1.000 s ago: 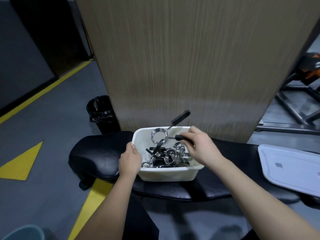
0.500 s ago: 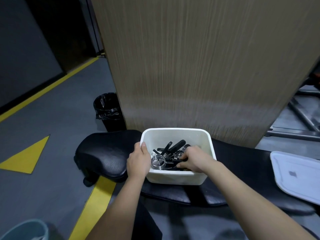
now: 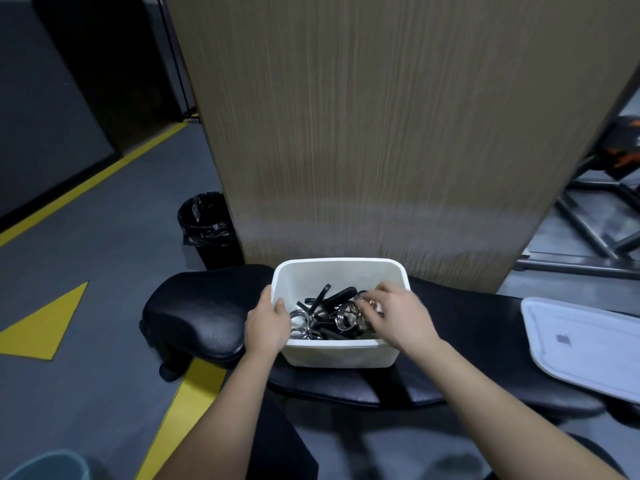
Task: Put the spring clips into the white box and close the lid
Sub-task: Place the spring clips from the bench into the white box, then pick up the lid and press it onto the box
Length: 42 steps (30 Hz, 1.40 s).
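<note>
Both hands at white box (image 3: pixel 339 353); left hand (image 3: pixel 268 323) grips rim; right hand (image 3: pixel 398 315) pinches spring clips (image 3: pixel 343 315) inside.

No text, brand or number is showing legibly anywhere. The white lid (image 3: pixel 585 344) is carrying a small grey square mark, possibly a label, too blurred to read. Yellow floor markings (image 3: pixel 41 323), a stripe and a triangle, are showing no lettering.
</note>
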Each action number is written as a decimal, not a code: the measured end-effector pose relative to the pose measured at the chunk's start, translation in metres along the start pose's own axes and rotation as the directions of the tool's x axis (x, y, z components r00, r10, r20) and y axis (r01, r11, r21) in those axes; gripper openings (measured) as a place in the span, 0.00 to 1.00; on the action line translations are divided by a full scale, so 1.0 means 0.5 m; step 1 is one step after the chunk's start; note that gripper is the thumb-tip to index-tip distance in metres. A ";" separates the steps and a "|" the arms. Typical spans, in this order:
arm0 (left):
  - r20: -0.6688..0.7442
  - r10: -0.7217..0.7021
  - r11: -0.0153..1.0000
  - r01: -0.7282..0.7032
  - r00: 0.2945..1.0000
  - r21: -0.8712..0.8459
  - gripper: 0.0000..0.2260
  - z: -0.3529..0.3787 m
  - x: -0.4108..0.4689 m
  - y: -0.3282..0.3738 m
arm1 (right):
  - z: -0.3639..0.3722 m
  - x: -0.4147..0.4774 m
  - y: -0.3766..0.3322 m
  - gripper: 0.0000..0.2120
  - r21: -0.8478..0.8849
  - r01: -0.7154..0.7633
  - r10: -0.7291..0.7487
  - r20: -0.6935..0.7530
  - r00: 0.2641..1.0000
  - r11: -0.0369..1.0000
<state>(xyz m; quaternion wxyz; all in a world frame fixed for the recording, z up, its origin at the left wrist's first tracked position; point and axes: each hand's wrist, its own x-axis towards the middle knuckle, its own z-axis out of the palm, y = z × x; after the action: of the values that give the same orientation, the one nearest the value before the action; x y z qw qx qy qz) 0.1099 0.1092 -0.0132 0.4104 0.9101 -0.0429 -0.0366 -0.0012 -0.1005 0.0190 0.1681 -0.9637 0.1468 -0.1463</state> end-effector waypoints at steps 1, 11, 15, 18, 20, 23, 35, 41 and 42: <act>0.002 -0.005 1.000 0.005 1.000 -0.017 0.14 0.001 0.000 -0.002 | -0.001 -0.006 0.019 0.15 -0.027 -0.063 0.060 -0.089 0.994 0.998; -0.006 0.070 0.996 -0.070 0.998 -0.060 0.12 0.027 0.001 0.050 | -0.043 -0.035 0.091 0.16 0.476 -0.568 0.591 0.119 0.798 0.672; 0.026 0.084 0.993 -0.082 0.996 -0.086 0.14 0.089 0.006 0.098 | -0.070 -0.032 0.149 0.17 0.484 -0.573 0.619 0.079 0.782 0.662; 0.043 0.088 0.993 -0.085 0.995 -0.076 0.14 0.137 0.003 0.103 | -0.076 -0.037 0.196 0.15 0.437 -0.557 0.578 0.098 0.810 0.706; 0.033 0.069 0.998 -0.069 0.997 -0.010 0.14 0.153 0.012 0.105 | -0.070 -0.039 0.213 0.15 0.447 -0.541 0.545 0.134 0.828 0.713; 0.057 0.086 0.989 -0.092 0.995 0.113 0.14 0.154 0.029 0.113 | -0.055 -0.049 0.222 0.25 0.569 -0.549 0.577 0.154 0.802 0.612; 0.309 0.645 0.653 -0.714 0.699 0.251 0.19 0.292 -0.163 0.282 | 0.015 -0.217 0.450 0.32 -0.138 -0.781 0.793 0.082 0.603 0.609; 0.336 0.603 0.511 -0.674 0.723 0.534 0.23 0.321 -0.194 0.286 | 0.023 -0.277 0.472 0.21 -0.345 -0.665 0.708 -0.001 0.706 0.662; 0.345 0.609 0.500 -0.683 0.714 0.532 0.22 0.321 -0.193 0.289 | 0.029 -0.283 0.472 0.21 -0.325 -0.665 0.700 -0.015 0.714 0.672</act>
<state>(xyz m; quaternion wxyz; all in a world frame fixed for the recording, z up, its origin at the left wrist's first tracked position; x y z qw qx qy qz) -0.0090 -0.0952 -0.0076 0.0636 0.9048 -0.4124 0.0850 -0.1810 -0.2622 -0.1135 0.0663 -0.8590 0.5077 0.0055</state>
